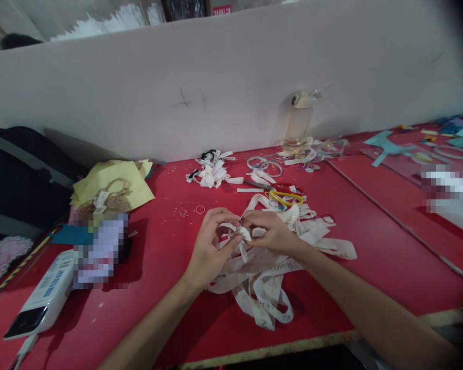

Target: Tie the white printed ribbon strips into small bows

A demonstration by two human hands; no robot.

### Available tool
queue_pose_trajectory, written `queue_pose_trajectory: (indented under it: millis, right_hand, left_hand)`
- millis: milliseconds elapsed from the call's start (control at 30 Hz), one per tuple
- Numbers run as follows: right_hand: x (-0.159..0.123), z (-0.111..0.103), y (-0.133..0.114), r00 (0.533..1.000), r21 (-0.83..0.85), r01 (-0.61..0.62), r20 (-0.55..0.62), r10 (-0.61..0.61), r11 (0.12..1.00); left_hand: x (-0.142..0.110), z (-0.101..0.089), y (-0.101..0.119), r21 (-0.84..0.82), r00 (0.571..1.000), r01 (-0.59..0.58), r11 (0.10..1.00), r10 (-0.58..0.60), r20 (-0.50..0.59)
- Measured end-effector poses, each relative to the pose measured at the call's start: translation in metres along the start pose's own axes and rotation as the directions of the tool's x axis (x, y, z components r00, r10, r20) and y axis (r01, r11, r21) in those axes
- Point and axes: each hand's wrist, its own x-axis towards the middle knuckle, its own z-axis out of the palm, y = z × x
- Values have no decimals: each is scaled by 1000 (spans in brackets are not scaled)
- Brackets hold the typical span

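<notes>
Both hands meet over a heap of white printed ribbon [272,293] on the red table. My left hand [214,236] pinches a small gathered piece of white ribbon [244,234] between thumb and fingers. From the other side my right hand [268,230] closes on the same ribbon, its fingertips nearly touching the left ones. A small dark purplish bit shows at the fingertips; its kind is too small to make out. Just beyond the hands lie scissors with yellow and red handles [286,198]. A pile of white ribbon pieces [211,172] sits farther back.
A clear bottle [299,123] stands against the grey partition [231,82]. Left are yellow paper sheets [141,185] with twine, a white power bank [48,295] with a cable, and a dark bag [19,174]. Light-blue scraps [386,146] lie right. A small pink ring [200,209] is nearby.
</notes>
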Motion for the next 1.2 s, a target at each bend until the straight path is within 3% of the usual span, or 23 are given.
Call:
queue_pose_trajectory:
  millis: [200, 533, 733, 1033, 1200]
  right_hand:
    - [-1, 3, -1, 1000, -6, 6, -3, -6, 1000]
    - [-3, 7, -4, 968, 252, -252, 90, 236, 934]
    - [-3, 7, -5, 967, 347, -255, 101, 234, 903]
    - [-3, 12, -4, 969, 346, -245, 66, 237, 906]
    - [-1, 16, -4, 973, 266, -216, -19, 229, 940]
  left_hand:
    - [0, -1, -3, 49, 1000, 3, 999, -4, 8]
    - [3, -4, -7, -16, 990, 132, 991, -132, -39]
    - [5, -4, -9, -8, 993, 80, 997, -80, -88]
    - [5, -3, -8, -147, 970, 193, 970, -211, -122]
    - [4, -2, -8, -167, 966, 191, 967, -215, -140]
